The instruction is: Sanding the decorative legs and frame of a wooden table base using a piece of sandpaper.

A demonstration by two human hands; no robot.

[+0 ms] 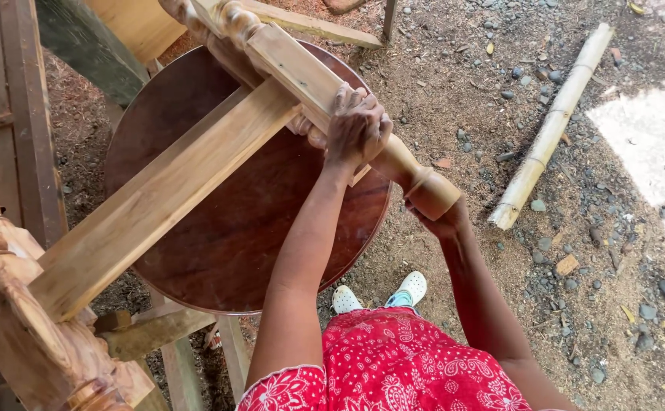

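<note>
turned wooden leg (325, 84) (pale): left hand (357, 125) fingers clasp it, right hand (440, 221) cups its end.

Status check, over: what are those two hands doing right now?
Left hand gripping turned wooden leg. Right hand cupped under its rounded end. Round dark tabletop beneath; nothing blocking.

A turned wooden leg (325, 84) lies across a plank (157, 198) above a round tabletop (256, 228), with a bamboo pole (553, 125) on the ground to the right.
</note>
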